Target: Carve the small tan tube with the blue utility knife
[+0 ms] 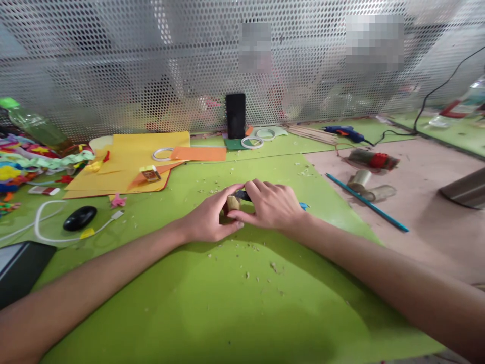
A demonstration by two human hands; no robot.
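Note:
Above the middle of the green table, my left hand (206,215) curls its fingers and thumb around a short, pale wooden piece (234,203). My right hand (271,205) is closed on a tool with a dark front part (243,195), set against the top of the wood. A bit of blue (303,206) shows behind my right wrist; whether it belongs to the tool I cannot tell. My right thumb rests by the near side of the wood. Wood shavings (273,267) lie scattered below and beyond both hands.
Yellow paper sheets (151,141), a small box (150,174) and a black mouse (80,218) are on the left. To the right are a teal pencil (367,202), cut wooden pieces (379,193) and a glue gun (344,133). A phone (235,115) leans against the perforated metal screen (197,60).

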